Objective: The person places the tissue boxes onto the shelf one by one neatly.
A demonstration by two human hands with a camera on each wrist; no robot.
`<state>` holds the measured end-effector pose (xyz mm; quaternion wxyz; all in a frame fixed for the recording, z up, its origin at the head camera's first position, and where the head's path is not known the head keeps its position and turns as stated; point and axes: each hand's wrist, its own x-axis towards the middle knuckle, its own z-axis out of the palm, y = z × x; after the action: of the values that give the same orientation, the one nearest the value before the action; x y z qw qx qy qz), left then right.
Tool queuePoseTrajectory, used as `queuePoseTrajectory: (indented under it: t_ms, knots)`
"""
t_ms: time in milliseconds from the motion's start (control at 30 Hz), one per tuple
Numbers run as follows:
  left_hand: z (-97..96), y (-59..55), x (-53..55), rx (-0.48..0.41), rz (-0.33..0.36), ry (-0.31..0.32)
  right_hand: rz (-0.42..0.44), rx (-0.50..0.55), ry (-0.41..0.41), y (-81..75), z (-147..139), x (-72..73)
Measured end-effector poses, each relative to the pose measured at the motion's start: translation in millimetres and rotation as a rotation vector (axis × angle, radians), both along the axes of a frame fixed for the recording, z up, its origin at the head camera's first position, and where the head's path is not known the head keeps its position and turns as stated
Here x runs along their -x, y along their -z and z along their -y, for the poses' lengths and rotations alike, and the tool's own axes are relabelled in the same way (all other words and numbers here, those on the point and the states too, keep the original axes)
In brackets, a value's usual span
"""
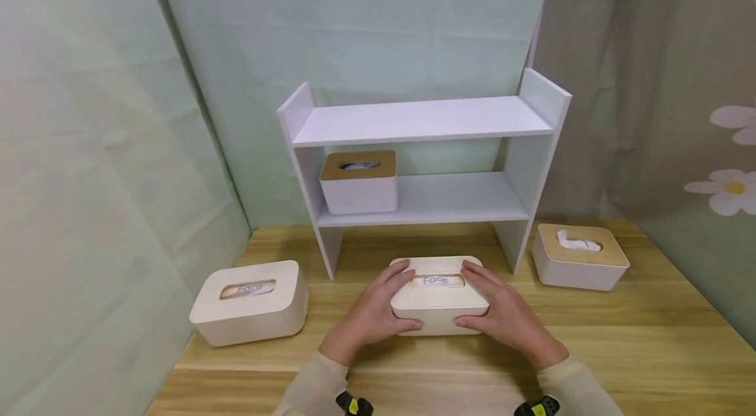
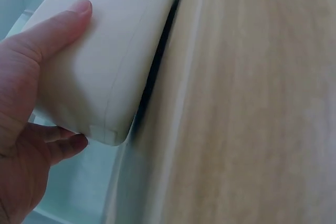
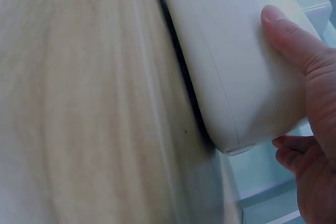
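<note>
A cream tissue box [image 1: 439, 298] is held between both hands in front of the shelf, its top slot showing a pack printed "Face". My left hand [image 1: 377, 312] grips its left end, with the thumb on the front wall and fingers over the top and side. On the right end my right hand [image 1: 505, 313] holds it the same way. Both wrist views show a thumb on the box's cream wall [image 2: 123, 40] and other fingers at its end. A narrow dark gap runs along the bottom edge of the box [image 3: 231, 66], close over the wooden table.
A white two-tier shelf [image 1: 422, 119] stands behind; a white tissue box with a wooden lid [image 1: 361, 194] sits on its lower tier, at the left. Another cream tissue box [image 1: 260, 322] lies at the table's left, and a second wood-lidded one [image 1: 575, 273] stands right of the shelf.
</note>
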<state>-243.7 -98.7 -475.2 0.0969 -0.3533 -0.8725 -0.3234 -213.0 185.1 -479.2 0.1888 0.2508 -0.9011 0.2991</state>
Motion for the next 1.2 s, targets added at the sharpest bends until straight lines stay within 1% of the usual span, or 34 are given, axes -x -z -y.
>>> queuePoseTrajectory:
  t_ms: [200,300,367,467,533,633,700,800,933,1100,1200]
  knots:
    - [0.1,-7.7,-3.9,-0.064,-0.06,0.01,0.014,0.036,0.021,-7.0,-1,-3.9]
    - [-0.3,-14.3,-6.8,-0.101,-0.106,0.009,-0.011,0.068,0.029,-14.2,-1,-7.1]
    - [-0.9,-19.4,-8.5,-0.129,-0.148,0.012,-0.045,0.093,0.03,-20.0,-1,-9.3]
    - [-1.6,-26.6,-11.9,-0.165,-0.209,0.015,-0.099,0.146,0.015,-28.9,-2,-12.0]
    - [-2.1,-31.0,-14.1,-0.186,-0.234,0.019,-0.119,0.192,0.0,-34.3,-2,-14.0]
    - [-2.7,-37.7,-18.5,-0.223,-0.241,0.023,-0.132,0.263,-0.023,-42.1,-2,-17.8]
    - [-3.2,-41.7,-21.5,-0.253,-0.233,0.024,-0.137,0.297,-0.033,-47.2,-2,-20.5]
    - [-3.7,-48.1,-26.3,-0.3,-0.222,0.023,-0.147,0.328,-0.032,-54.5,0,-24.1]
    - [-4.3,-54.2,-31.8,-0.348,-0.238,0.022,-0.161,0.353,-0.038,-60.8,0,-27.5]
    - [-7.3,-62.1,-35.5,-0.363,-0.254,0.026,-0.182,0.373,-0.071,-67.0,-3,-29.3]
    - [-11.3,-68.6,-33.4,-0.359,-0.265,0.037,-0.197,0.375,-0.075,-72.5,-6,-28.9]
